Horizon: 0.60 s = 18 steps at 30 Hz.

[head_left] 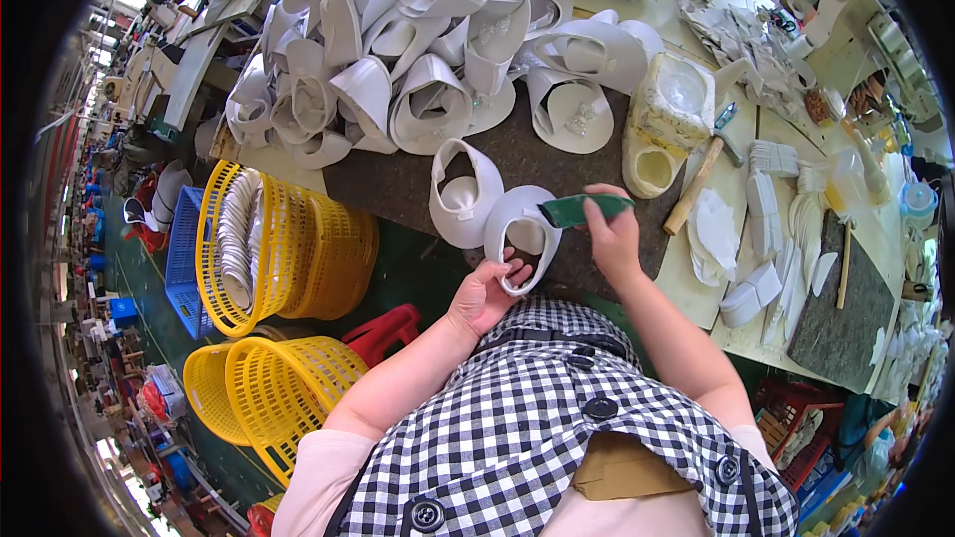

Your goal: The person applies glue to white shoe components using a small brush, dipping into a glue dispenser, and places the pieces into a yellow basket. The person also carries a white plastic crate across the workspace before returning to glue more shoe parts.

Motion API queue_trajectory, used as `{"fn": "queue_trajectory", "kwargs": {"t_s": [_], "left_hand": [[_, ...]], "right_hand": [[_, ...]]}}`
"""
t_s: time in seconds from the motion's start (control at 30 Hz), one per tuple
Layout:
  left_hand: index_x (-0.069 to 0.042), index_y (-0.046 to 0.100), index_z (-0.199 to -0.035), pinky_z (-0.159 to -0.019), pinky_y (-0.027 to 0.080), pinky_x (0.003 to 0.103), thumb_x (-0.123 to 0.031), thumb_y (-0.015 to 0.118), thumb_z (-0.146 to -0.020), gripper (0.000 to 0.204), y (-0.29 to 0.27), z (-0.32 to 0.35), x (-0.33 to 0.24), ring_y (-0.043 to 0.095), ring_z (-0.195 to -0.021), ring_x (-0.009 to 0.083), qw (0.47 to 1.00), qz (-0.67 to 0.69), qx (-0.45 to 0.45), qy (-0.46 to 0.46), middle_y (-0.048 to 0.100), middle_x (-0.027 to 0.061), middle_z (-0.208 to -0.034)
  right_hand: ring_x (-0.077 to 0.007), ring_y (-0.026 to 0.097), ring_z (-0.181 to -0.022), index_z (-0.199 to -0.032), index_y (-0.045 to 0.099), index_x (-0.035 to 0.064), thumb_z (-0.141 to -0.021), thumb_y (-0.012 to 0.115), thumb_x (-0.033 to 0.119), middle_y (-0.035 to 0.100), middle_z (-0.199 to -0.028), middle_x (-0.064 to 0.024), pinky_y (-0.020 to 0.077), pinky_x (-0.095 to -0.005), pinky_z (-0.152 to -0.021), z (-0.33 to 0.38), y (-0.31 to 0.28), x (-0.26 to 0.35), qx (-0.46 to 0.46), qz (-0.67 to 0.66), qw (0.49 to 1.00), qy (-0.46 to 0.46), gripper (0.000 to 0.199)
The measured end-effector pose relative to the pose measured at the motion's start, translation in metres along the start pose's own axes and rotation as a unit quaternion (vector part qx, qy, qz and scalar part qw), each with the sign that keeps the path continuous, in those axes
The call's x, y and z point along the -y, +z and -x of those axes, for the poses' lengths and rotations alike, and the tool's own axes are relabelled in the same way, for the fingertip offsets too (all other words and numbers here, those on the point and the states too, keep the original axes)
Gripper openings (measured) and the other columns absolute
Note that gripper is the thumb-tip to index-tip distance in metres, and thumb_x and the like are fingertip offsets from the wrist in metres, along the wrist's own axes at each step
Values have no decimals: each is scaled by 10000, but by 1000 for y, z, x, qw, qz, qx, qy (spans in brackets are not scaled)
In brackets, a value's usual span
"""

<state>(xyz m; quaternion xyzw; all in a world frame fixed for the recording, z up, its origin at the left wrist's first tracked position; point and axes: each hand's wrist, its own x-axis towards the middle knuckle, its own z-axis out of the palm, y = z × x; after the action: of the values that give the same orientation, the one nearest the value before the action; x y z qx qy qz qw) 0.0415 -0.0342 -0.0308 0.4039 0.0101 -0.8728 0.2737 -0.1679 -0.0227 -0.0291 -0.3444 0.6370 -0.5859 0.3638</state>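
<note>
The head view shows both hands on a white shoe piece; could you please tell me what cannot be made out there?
- The left hand covers the near rim of the white shoe piece, so its grip there is partly hidden.
- The green tool: its working end lies against the piece, and the right hand hides its rear end.
- The yellow basket: its mesh walls hide most of the white stack inside.
- The hammer: head too small to detail.

Cluttered workbench (557, 154), green floor (408, 273)
</note>
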Motion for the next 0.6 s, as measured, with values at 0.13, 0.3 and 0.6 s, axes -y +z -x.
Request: {"fn": "queue_trajectory", "kwargs": {"t_s": [0.13,0.3,0.6], "left_hand": [[-59,458,-1109,-944,376,430,-36,577,-716,411,1,3,-5,496,-1043,271,999,-17,42,1,501,135,-1117],[-62,444,-1150,-972,352,432,-43,572,-712,457,4,2,-7,469,-1080,305,999,-14,49,3,447,137,-1217],[-78,385,-1225,-994,329,453,-39,531,-708,538,6,1,-3,428,-1145,336,996,-4,84,18,434,125,-1241]], "right_hand": [[-219,594,-673,-984,529,61,-823,546,76,595,-741,-137,459,-305,-628,-19,17,25,59,136,986,-72,162],[-294,593,-815,-981,542,64,-820,539,78,598,-900,-126,470,-347,-691,-24,49,38,238,298,909,-168,162],[-293,573,-902,-925,585,99,-663,553,-60,610,-937,-94,474,-353,-777,-47,32,35,396,247,842,-269,308]]}}
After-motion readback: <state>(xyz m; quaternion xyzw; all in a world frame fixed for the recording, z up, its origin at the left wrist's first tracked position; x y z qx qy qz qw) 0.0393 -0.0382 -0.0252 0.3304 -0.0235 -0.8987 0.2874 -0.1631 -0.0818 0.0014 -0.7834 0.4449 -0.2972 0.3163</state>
